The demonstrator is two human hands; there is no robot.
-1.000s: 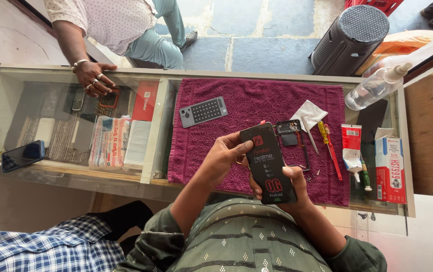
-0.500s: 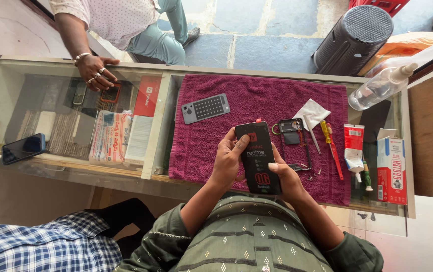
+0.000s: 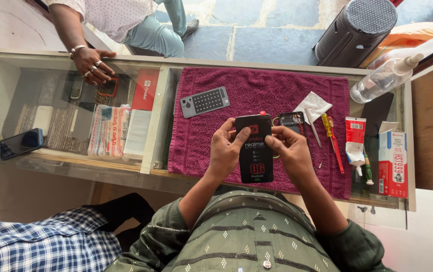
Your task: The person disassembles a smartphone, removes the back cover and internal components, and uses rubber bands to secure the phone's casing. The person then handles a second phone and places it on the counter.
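Both hands [image 3: 256, 148] grip black phone [image 3: 255, 151] btwn them, above maroon towel [image 3: 256, 95].

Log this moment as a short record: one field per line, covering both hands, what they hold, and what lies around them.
left hand: grips the left edge of the black phone, thumb on its face
right hand: fingers on the phone's right edge
black phone: held upright over the towel, sticker-covered face up
maroon towel: spread on the glass counter
on the towel: grey perforated panel, yellow-handled screwdriver, white cloth
right of the towel: glue tube, red and white box
another person's hand: resting on the counter glass
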